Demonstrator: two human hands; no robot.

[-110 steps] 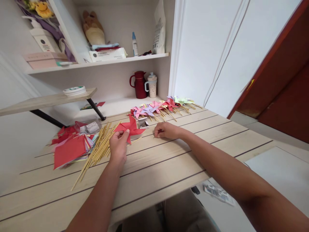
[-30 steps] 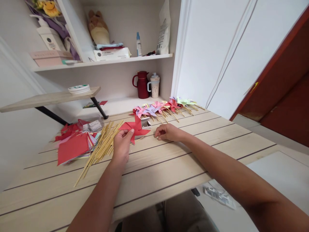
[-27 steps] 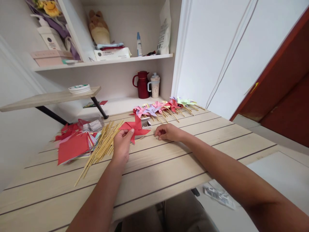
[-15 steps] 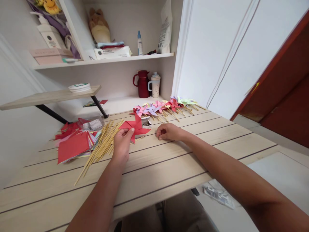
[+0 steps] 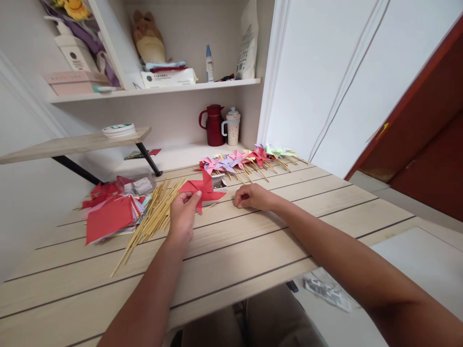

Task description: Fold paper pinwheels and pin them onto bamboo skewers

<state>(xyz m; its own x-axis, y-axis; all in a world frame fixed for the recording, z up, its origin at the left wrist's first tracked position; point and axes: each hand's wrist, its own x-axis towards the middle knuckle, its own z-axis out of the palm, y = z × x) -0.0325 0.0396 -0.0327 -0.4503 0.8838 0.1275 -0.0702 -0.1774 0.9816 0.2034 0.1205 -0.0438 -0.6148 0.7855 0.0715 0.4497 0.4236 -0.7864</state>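
I see a red paper pinwheel over a pale wood-grain table crossed by dark seam lines. The bamboo sticks are straw yellow. The paper stack shows red on top, with pink, blue and green edges beneath. The row of finished pinwheels runs pink, lilac, yellow, red and light green. Behind them I make out a dark red jug and a cream speckled mug with a grey-blue handle.
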